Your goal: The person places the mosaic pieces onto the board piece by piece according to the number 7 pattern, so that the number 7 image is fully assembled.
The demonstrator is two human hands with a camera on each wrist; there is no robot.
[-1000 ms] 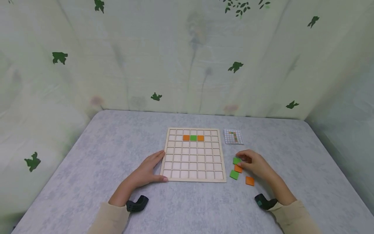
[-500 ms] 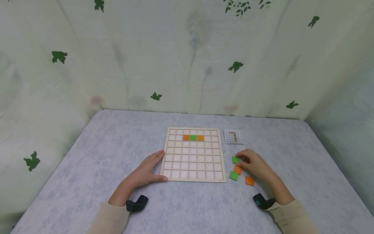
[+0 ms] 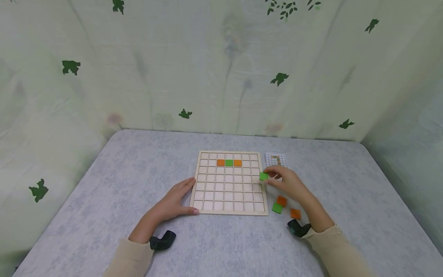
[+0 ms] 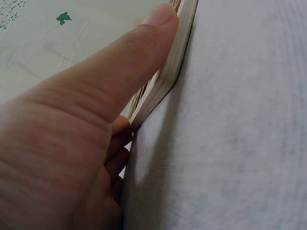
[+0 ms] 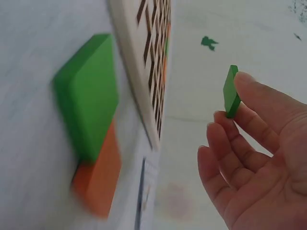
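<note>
A square wooden grid board lies in the middle of the table. In its second row from the far edge sit an orange tile, a green tile and another orange tile. My left hand rests at the board's near left corner, thumb on the near edge and fingers along the left side. Between thumb and fingertips my right hand pinches a green square tile, held over the board's right edge. The right wrist view shows the tile raised above the table.
Right of the board lie a loose green tile, an orange tile touching it and a separate orange tile. A small pattern card stands beside the far right corner, partly covered by my right hand. A curtain closes the back.
My right hand has picked up the green tile from the loose group and carried it left and away from me to the board's right edge. The left hand has stayed still.
</note>
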